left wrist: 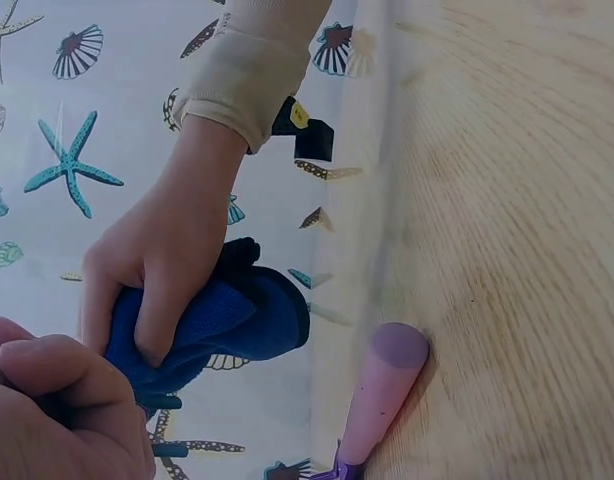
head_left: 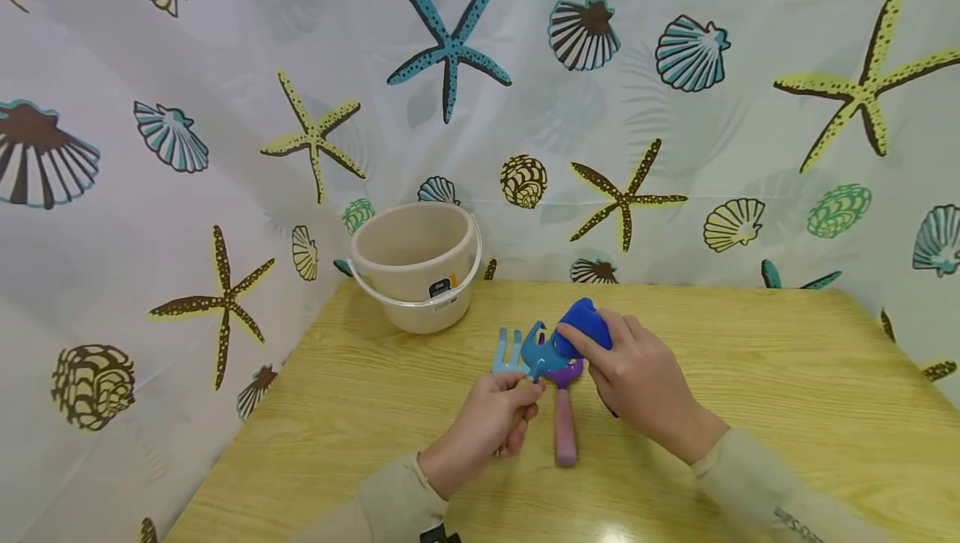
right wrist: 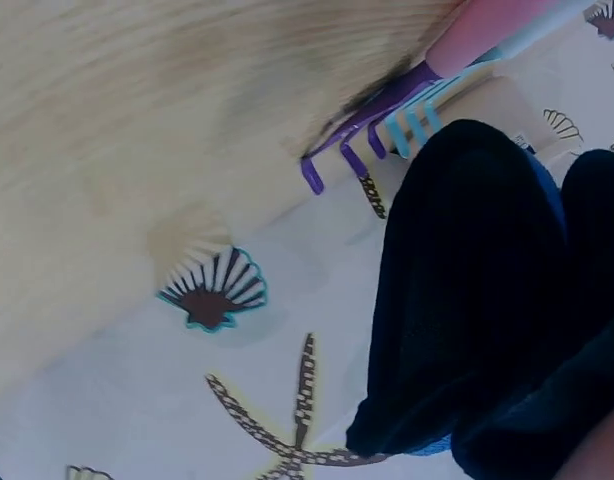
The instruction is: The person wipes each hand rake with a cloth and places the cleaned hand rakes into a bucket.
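Note:
In the head view my left hand (head_left: 491, 414) grips a small blue hand rake (head_left: 537, 357) near the base of its head, and the handle is mostly hidden by the fingers. My right hand (head_left: 637, 368) holds a blue cloth (head_left: 585, 326) against the rake's head. In the left wrist view the cloth (left wrist: 212, 330) hangs folded from the right hand (left wrist: 172, 260), with teal prongs (left wrist: 169, 450) poking out below it. A purple hand rake with a pink handle (head_left: 565, 430) lies on the table beneath. Beside it is a light blue hand fork (head_left: 503, 349), partly covered by the left hand.
A beige bucket (head_left: 420, 276) with a white handle stands at the table's back left corner. Behind the wooden table (head_left: 765, 376) hangs a white curtain (head_left: 540, 126) printed with starfish and shells, which also runs along the left and right sides.

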